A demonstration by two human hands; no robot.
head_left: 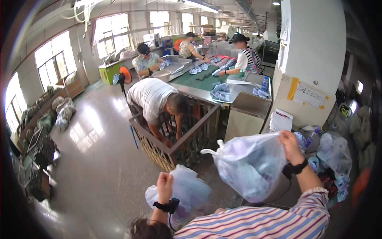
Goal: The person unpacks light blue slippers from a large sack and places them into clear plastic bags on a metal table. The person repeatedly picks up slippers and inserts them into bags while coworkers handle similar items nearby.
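Note:
My right hand [292, 147] is closed on the edge of a translucent plastic bag [250, 163], held up in front of me. Pale blue and lilac items show blurrily through its film, and its far left corner ends in a white knot. Lower and to the left, my left hand [164, 187] is closed against a second translucent plastic bag [191, 193], also bluish inside. That bag hangs behind and beside my wrist; the exact grip is partly hidden. Dark bands sit on both my wrists.
A person bends into a slatted crate [173, 153] ahead. Beyond it, several people work at a green-topped table [191, 82] with blue footwear. A pillar [314, 51] stands at right, near more filled plastic bags [334, 149]. Sacks [63, 111] line the left wall.

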